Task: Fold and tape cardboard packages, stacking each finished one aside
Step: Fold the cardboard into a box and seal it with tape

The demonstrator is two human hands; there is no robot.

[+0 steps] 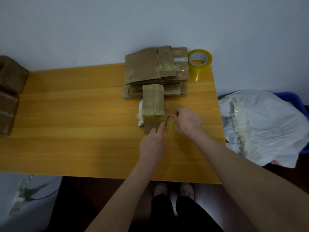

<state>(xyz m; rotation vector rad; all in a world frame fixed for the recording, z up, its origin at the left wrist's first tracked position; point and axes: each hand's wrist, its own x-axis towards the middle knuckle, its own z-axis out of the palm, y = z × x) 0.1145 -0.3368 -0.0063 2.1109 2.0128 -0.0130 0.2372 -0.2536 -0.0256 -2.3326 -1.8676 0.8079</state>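
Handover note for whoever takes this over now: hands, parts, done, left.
Left hand grips a blade beside the package. Right hand pinches what looks like a tape end. Package on the table, top seam taped; flats stacked behind it, roll at the far right corner, boxes at the left edge. Done: this package folded and taped. Left: likely cut the tape, stack it aside, then the flats.

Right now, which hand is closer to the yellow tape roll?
The right hand. It is on the person's side of the tape roll, not touching. The left hand is farther back and further left, by the small taped package.
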